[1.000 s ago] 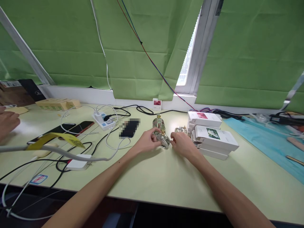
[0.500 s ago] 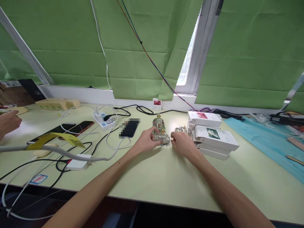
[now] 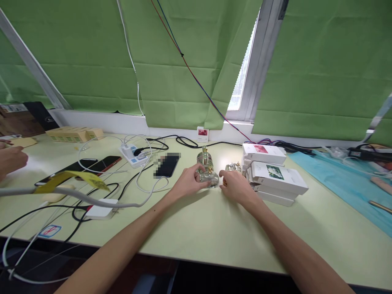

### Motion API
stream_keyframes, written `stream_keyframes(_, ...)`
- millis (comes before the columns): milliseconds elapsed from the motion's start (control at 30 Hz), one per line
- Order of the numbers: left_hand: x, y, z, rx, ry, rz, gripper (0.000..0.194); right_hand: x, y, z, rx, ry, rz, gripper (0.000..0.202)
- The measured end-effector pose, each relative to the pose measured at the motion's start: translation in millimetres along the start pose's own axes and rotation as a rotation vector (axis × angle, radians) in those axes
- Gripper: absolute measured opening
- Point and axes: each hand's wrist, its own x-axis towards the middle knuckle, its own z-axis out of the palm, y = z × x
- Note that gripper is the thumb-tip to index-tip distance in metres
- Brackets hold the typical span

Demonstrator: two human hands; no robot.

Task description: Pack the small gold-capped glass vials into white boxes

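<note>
My left hand (image 3: 191,181) is closed round the side of a clear glass perfume bottle (image 3: 212,179) with a gold-coloured neck, on the table. Close behind it stands another glass bottle (image 3: 204,157) with a greenish tint. My right hand (image 3: 235,185) is just right of the held bottle, apart from it. Its fingers are pinched on a small gold-coloured piece (image 3: 225,182), mostly covered by the fingertips. Beyond the right hand, more small glass bottles (image 3: 233,166) with metallic tops stand against the white boxes, partly hidden by that hand.
White boxes (image 3: 280,177) are stacked at right, by a blue sheet (image 3: 339,179). Left lie a black phone (image 3: 168,165), a power strip (image 3: 133,156), a white adapter (image 3: 101,209) and tangled cables. Another person's hand (image 3: 12,159) is at far left. Green blinds hang behind.
My right fingers have shifted slightly, and the gold-coloured piece between them now shows. My left hand and the bottle stay nearly still. The other person's hand has moved slightly.
</note>
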Motion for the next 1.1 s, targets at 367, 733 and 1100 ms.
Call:
stream_keyframes(367, 1, 0, 0.0, 0.023, -0.003, -0.044, 0.045, 1, -1, -5, 0.146, 0.161, 0.036, 0.02)
stream_keyframes(733, 2, -8, 3.9, 0.044, -0.028, -0.046, 0.052, 10, 7, 6, 0.395, 0.506, -0.107, 0.012)
stream_keyframes(1100, 2, -10, 4.8, 0.017, -0.042, 0.029, 0.041, 13, 8, 9, 0.554, 0.653, -0.213, 0.018)
